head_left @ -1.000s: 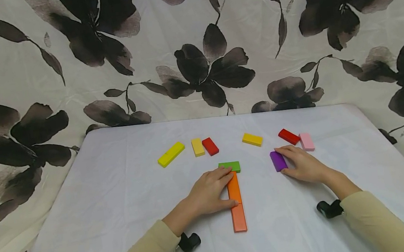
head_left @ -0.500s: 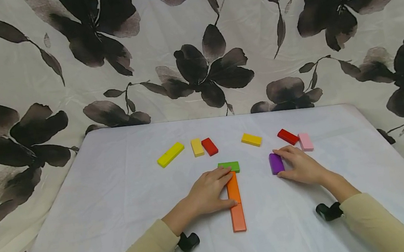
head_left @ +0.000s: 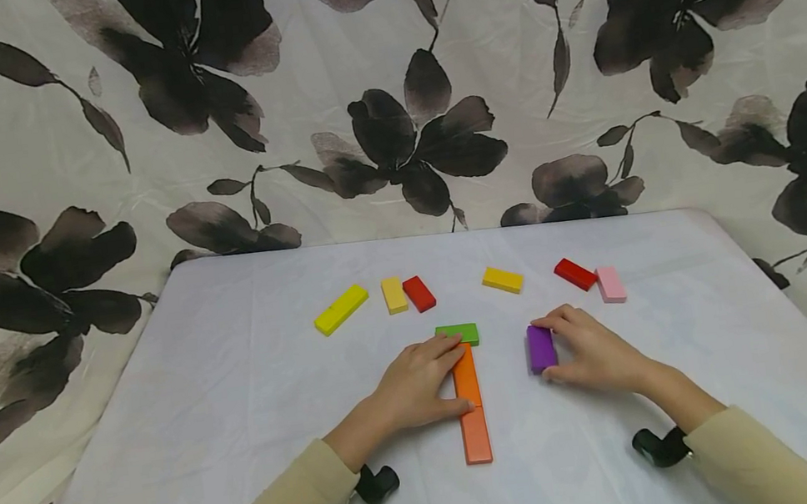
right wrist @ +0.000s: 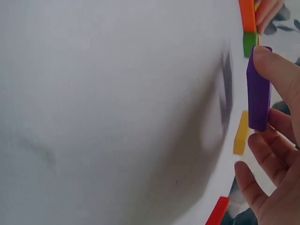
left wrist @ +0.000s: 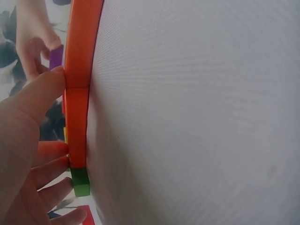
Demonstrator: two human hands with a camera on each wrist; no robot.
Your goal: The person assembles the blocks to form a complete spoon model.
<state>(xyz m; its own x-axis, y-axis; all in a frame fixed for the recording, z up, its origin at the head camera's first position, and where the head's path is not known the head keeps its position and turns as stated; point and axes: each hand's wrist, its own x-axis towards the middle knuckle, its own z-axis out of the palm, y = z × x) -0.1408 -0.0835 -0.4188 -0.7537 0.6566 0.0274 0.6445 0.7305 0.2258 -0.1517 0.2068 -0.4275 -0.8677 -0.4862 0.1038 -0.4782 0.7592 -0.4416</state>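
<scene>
In the head view my right hand (head_left: 593,350) pinches a purple block (head_left: 540,349) between thumb and fingertips. The right wrist view shows that purple block (right wrist: 258,96) raised off the table, with its shadow apart from it. My left hand (head_left: 420,384) rests on an orange block (head_left: 466,374), the thumb at the seam with a second, lighter orange block (head_left: 476,436) and the fingers near a green block (head_left: 465,333). Those three touch: the two orange blocks run end to end, and the green one lies crosswise at their far end.
Along the far side of the white table (head_left: 252,371) lie a yellow-green block (head_left: 342,309), two yellow blocks (head_left: 503,279), two red blocks (head_left: 420,294) and a pink block (head_left: 611,284). Behind the table hangs a floral cloth (head_left: 305,62).
My right hand has moved left and nearer to me with the purple block, away from the red and pink blocks. The left hand and the orange and green blocks stay put.
</scene>
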